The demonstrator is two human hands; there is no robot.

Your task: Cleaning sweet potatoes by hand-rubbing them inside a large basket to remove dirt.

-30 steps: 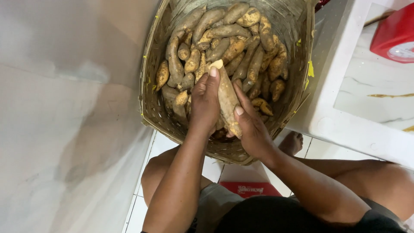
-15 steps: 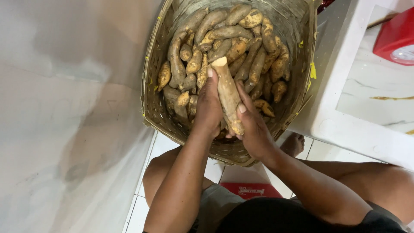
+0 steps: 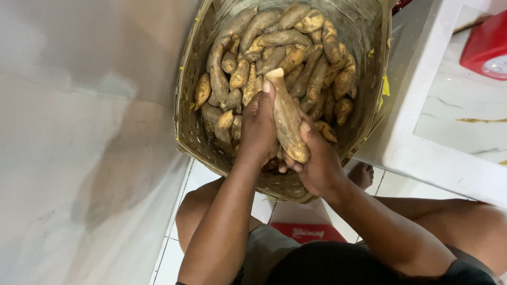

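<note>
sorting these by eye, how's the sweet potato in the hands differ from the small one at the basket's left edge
The held sweet potato is long and lifted above the heap, gripped by the left hand and right hand. The small sweet potato is short, stubby and lies untouched against the basket wall. Both have tan, dirt-flecked skin.

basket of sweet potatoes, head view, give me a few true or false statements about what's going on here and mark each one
1. Both hands grip one long sweet potato above the woven basket. True: the left hand and the right hand both clasp it.
2. The basket is nearly empty. False: it holds a pile of sweet potatoes.
3. A red object sits on the white surface at the right. True.
4. The held sweet potato is peeled white. False: its skin is tan and dirt-marked.
5. The person wears gloves. False: the hands are bare.
</note>
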